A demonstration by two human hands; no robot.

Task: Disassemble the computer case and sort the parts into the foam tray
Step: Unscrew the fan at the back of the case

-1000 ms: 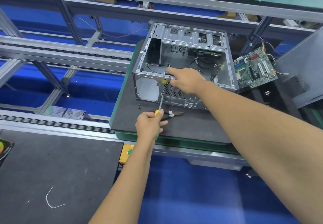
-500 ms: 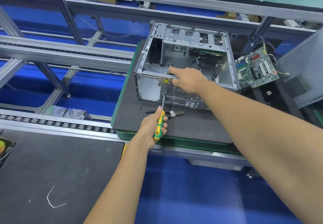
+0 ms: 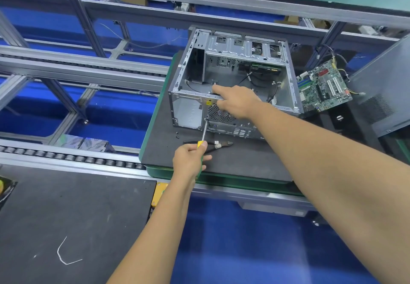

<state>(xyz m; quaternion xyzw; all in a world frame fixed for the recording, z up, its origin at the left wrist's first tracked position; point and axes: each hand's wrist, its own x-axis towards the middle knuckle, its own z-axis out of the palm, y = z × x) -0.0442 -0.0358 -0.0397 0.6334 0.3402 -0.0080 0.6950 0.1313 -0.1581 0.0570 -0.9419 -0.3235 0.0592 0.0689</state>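
Roller conveyor (image 3: 66,157) (aluminium frame (image 3: 88,68) behind)

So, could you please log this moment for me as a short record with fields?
case: computer case open on the black mat, side cover off
left hand: left hand holds a screwdriver, tip at the rear panel beside the fan grille
right hand: right hand rests on the case's top rear edge, forefinger extended
circuit board: circuit board lies out of the case, to its right
cutters: cutters lie on the mat beside the left hand
loose screws: loose screws on the mat near the case
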